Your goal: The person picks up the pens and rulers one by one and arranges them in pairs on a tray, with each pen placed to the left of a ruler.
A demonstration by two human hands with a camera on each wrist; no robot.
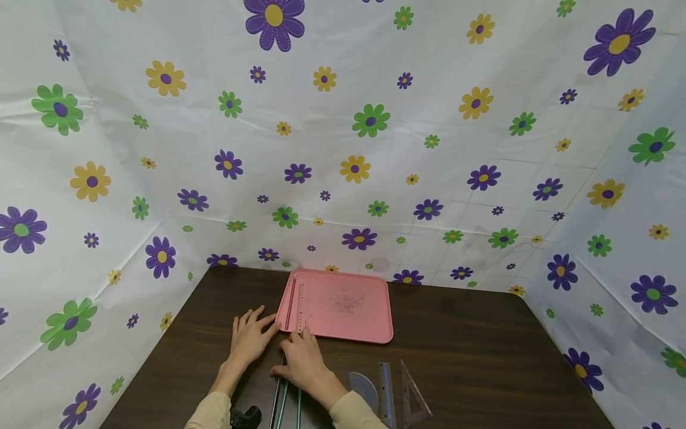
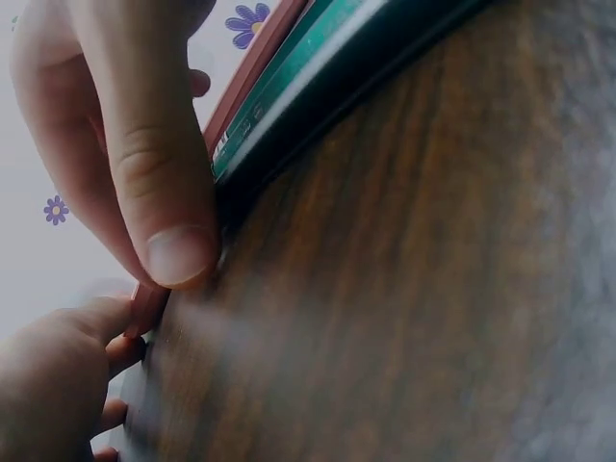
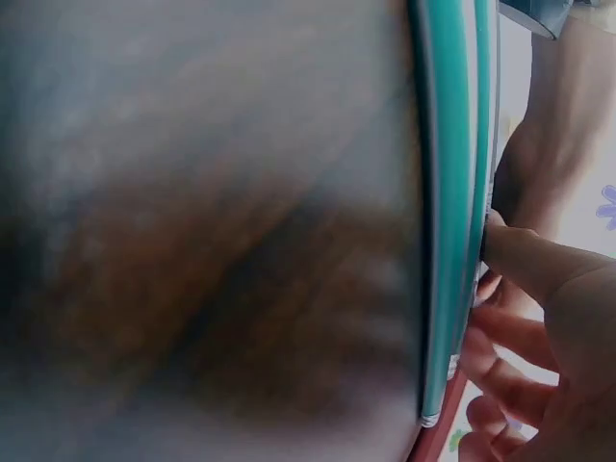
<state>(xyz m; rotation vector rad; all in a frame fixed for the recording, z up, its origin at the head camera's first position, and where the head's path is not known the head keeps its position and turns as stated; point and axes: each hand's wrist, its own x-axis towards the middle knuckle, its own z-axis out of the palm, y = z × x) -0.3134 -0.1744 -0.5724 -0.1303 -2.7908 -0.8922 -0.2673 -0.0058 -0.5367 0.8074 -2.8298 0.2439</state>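
My left hand (image 1: 250, 336) rests at the near left corner of a pink tray (image 1: 348, 286), fingers spread, thumb touching its rim. Inside the tray, along its left side, lie a slim dark red pencil (image 1: 291, 301) and a clear ruler (image 1: 301, 304). Just in front of the tray, my right hand (image 1: 305, 360) pinches a black pencil (image 1: 275, 402) between thumb and bent fingers; part of the grip is hidden. Green pencils (image 1: 299, 411) lie beside it, and the right wrist view shows their green barrels (image 3: 448, 192) close up.
To the right of my right hand lie a clear protractor (image 1: 364, 390), a second ruler (image 1: 387, 393) and a set square (image 1: 411, 399). The dark wooden table (image 1: 482, 345) meets a flowered cloth (image 1: 332, 143) at the back and sides.
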